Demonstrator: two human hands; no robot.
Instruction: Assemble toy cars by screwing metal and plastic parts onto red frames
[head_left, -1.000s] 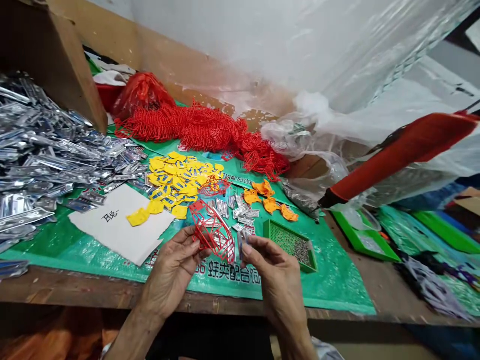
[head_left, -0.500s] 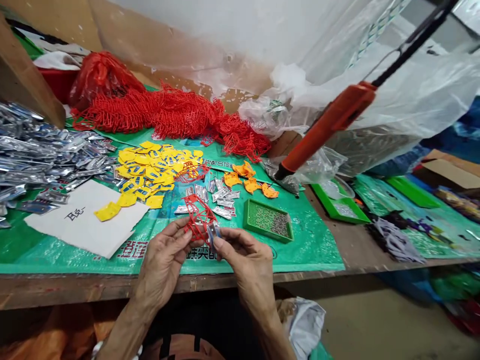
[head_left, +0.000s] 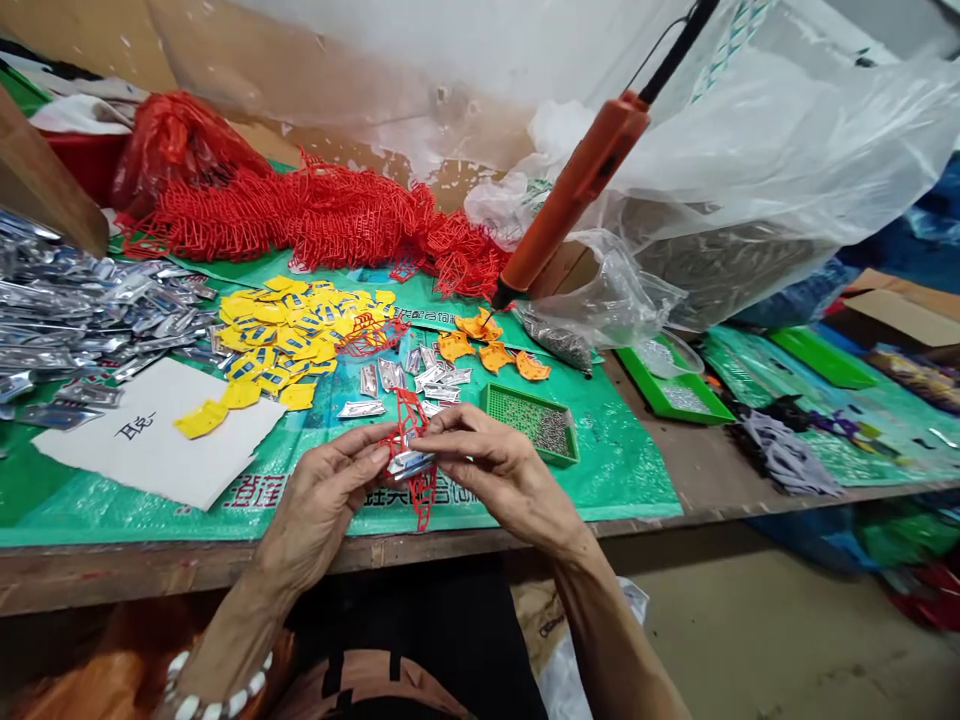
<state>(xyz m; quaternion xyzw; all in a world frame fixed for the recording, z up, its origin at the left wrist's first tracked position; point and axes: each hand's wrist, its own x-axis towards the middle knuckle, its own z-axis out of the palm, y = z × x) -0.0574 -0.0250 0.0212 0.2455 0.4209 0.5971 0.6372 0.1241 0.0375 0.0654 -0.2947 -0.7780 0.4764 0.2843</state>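
Observation:
My left hand (head_left: 330,495) pinches a red openwork plastic frame (head_left: 422,505), held just above the front of the table. Against the frame lies a small silver-and-blue plastic piece (head_left: 409,463). My right hand (head_left: 499,470) has its fingers closed around the right side of that piece; the fingertips partly hide it. Behind my hands, several small silver pieces (head_left: 390,375) lie loose on a green sheet (head_left: 600,490). A green tray (head_left: 531,420) of tiny metal screws sits to their right, with several orange parts (head_left: 493,356) behind it.
An orange electric screwdriver (head_left: 574,195) hangs above the orange parts. Yellow parts (head_left: 289,330) are heaped left of centre, silver parts (head_left: 97,310) at far left. A long pile of red frames (head_left: 315,220) lies at the back. White cardboard (head_left: 161,435) lies front left.
The red frame has turned, and now reaches lower, with the silver piece lying across it. My right hand has moved over the piece from above. The view has shifted slightly.

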